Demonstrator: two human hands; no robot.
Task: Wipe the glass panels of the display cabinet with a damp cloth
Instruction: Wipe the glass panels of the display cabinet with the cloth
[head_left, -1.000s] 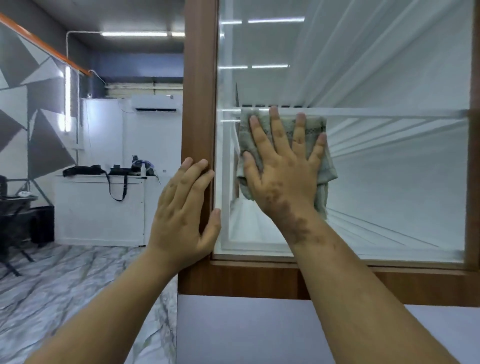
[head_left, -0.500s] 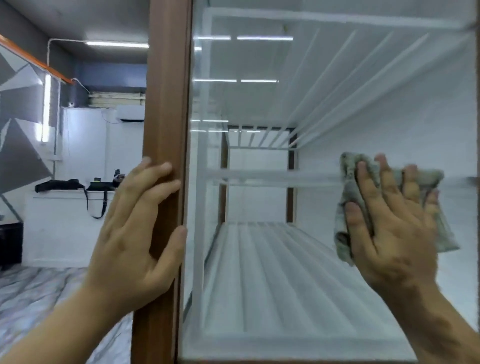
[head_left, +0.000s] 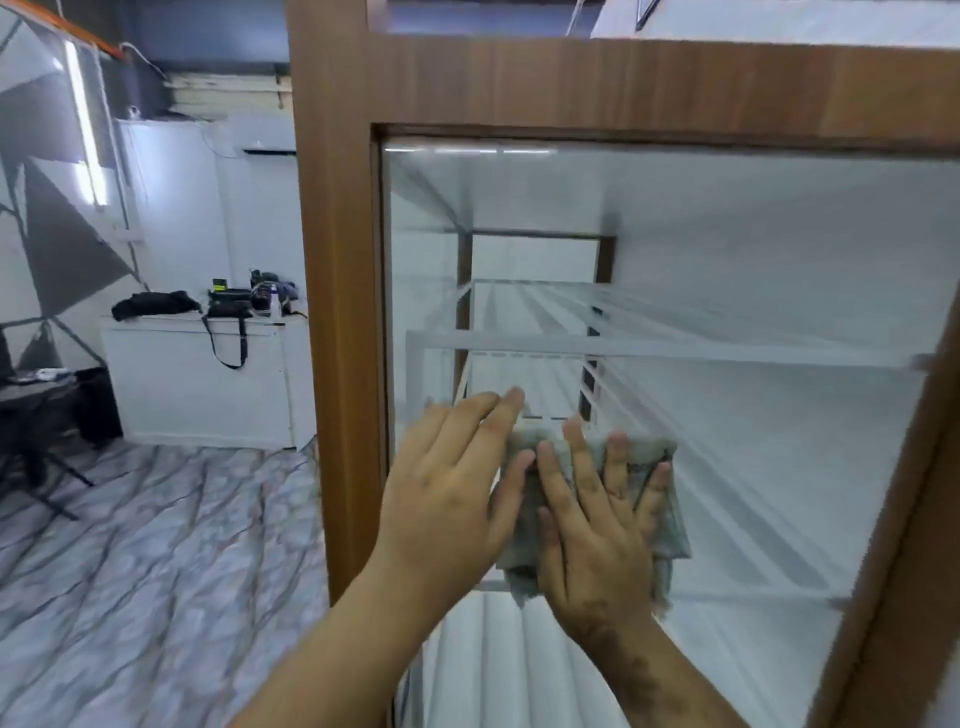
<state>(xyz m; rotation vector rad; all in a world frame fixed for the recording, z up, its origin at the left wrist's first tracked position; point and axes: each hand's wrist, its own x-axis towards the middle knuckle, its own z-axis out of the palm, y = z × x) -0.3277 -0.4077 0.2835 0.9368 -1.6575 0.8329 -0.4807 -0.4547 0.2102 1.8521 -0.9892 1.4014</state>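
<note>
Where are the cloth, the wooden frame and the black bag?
cloth (head_left: 670, 525), head view, its right edge.
wooden frame (head_left: 337, 312), head view, left upright.
black bag (head_left: 228, 304), head view, its body.

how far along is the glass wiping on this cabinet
Done: cannot tell; no wiped patch stands out on the glass panel. In hand: the right hand presses the cloth flat low on the panel, with the left hand open beside it. Left: the panel above, at least, plus any others.
</note>
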